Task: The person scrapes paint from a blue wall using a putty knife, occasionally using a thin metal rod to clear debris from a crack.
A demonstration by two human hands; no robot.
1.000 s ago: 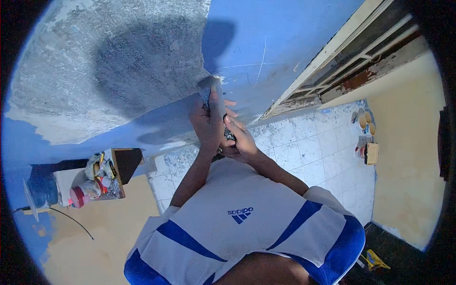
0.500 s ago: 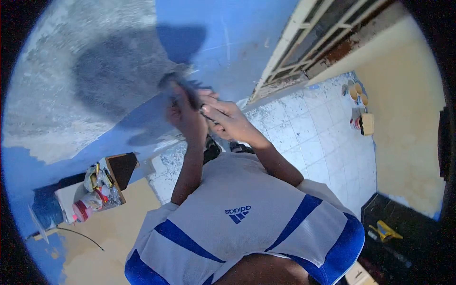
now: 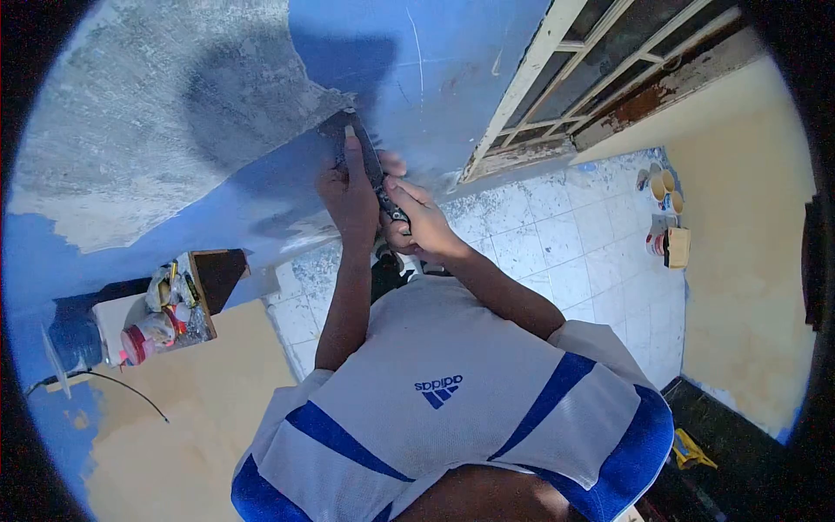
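Observation:
A dark, flat-bladed scraper (image 3: 369, 157) slants up toward the wall. Its tip end is close to the boundary between bare grey plaster (image 3: 252, 96) and blue paint (image 3: 417, 52). My right hand (image 3: 419, 216) is closed round the handle end, low on the tool. Higher up, my left hand (image 3: 350, 196) grips the blade part, the thumb lying stretched along its face and the fingers curled behind. Both hands are close together, in front of the wall.
At left, a box (image 3: 209, 304) holds jars and packets against the wall. A barred window frame (image 3: 522, 87) is at upper right. Cups (image 3: 663, 187) and a tin (image 3: 657, 244) stand on the speckled tile floor (image 3: 557, 239). A yellow tool (image 3: 693, 450) lies on a dark surface at lower right.
My hands and the scraper were blurred by motion and now show sharply. The left hand has shifted slightly right in view, its thumb now straight along the blade. The camera view has shifted a little.

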